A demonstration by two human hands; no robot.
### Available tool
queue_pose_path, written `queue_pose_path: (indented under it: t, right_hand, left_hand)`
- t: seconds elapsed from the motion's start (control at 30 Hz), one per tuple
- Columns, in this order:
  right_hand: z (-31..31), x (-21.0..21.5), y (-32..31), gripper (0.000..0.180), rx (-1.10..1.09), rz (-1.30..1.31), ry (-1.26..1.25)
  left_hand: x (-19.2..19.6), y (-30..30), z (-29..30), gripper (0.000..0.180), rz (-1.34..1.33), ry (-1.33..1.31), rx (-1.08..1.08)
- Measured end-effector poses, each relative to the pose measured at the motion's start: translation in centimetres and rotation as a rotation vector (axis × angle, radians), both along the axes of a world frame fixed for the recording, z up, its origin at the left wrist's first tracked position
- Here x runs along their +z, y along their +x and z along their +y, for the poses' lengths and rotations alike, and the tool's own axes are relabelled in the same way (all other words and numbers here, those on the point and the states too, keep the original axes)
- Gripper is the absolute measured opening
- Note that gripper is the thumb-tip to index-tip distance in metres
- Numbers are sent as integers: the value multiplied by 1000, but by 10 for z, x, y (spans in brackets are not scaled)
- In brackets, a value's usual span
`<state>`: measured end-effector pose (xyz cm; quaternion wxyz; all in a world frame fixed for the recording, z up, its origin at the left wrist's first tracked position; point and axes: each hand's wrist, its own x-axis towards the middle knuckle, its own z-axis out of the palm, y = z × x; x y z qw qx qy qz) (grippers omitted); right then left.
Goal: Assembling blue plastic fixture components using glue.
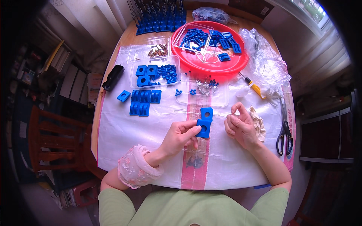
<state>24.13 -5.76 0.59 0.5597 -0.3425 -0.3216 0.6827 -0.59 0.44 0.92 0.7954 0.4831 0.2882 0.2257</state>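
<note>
One square blue plastic plate, pierced by a round hole (203, 129): pinches it between thumb and fingers of the left hand (179, 136), over the middle of the desk (126, 37). Just beyond, overlapping in view, a similar holed blue block (206, 110); cannot tell whether touching. Curls the right hand (243, 130) loosely, thumb and index finger near each other; shows no hold on anything, though cannot tell about something tiny inside the curl.

Looks partway along. To the left, five arched blue pieces (144, 96) in two neat rows, perhaps finished, beside a lone flat square plate (123, 96). Apparently still to be used: blue blocks and pegs in a clear tray (132, 79), and more blue parts in the red basin (200, 67).

As for materials: smooth, hard-edged blue plastic; small pale rings (203, 87), scattered on something clear; slim brass-coloured screws (160, 51); metal coils standing on blue bases (160, 27); crinkled, glossy plastic bag (266, 64); limp, rumpled beige cloth (258, 122). Underneath, slightly creased white sheeting with a pink strip (194, 167).
</note>
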Motion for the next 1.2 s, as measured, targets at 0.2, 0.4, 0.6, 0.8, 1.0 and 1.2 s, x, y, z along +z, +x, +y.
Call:
queue_pose_path:
  t: [0.2,0.4,0.6,0.8,1.0,1.2]
  right_hand:
    - [-1,-2,-1,14,14,-17,33]
    - [-1,-3,0,10,30,5,44]
    - [-2,-5,2,8,28,27,28]
    - [-3,-5,4,6,28,62,1]
    - [-4,-3,4,2,22,78,-8]
    - [-4,-7,6,18,-11,93,-30]
  left_hand:
    - [1,0,-1,31,7,-3,16]
    - [2,0,-1,30,9,-9,15]
    - [0,0,0,31,6,-8,8]
    - [-1,0,-1,32,5,-15,16]
    - [-2,0,-1,31,-5,-9,18]
    - [-2,0,-1,30,-1,-11,13]
